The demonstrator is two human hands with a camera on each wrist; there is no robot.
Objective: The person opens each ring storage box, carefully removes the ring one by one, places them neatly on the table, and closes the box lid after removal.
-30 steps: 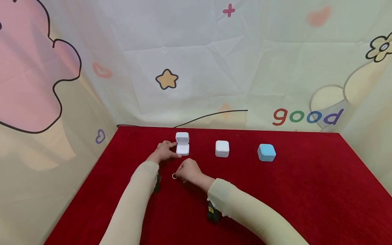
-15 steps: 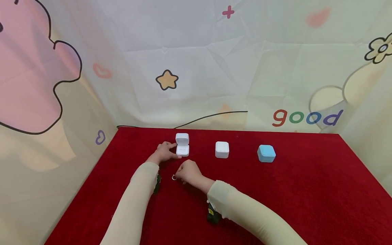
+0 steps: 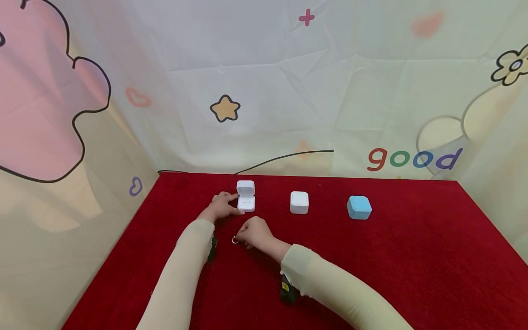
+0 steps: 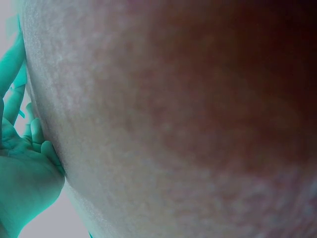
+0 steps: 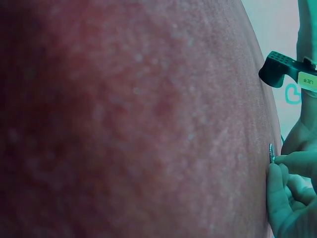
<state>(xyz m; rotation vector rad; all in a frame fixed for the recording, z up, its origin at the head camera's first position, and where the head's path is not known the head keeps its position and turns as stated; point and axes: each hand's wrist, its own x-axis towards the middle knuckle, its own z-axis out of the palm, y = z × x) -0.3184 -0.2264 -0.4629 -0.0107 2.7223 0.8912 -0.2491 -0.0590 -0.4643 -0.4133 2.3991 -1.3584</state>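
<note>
The right hand (image 3: pixel 256 232) has thumb and fingertips closed in a pinch on a small ring (image 3: pixel 235 239), held upright at the red tablecloth (image 3: pixel 392 275), nearer the person than the opened white ring box (image 3: pixel 245 188). The left hand (image 3: pixel 223 205) is spread, its thumb touching the box's front lower edge and a finger at its left side near the hinge; the box's lid stands up, and small marks on its white insert are too fine to make out. A shut white ring box (image 3: pixel 299 202) sits to the right, with a light-blue ring box (image 3: pixel 359 207) farther right; the visible faces of all three look plain. The only plainly legible writing is the lowercase word "good" (image 3: pixel 415 158) in red, green, blue and purple on the printed backdrop (image 3: pixel 268 82). The dark left wrist camera (image 5: pixel 273 69) carries a yellowish label (image 5: pixel 307 81) whose small characters I cannot read with certainty.
</note>
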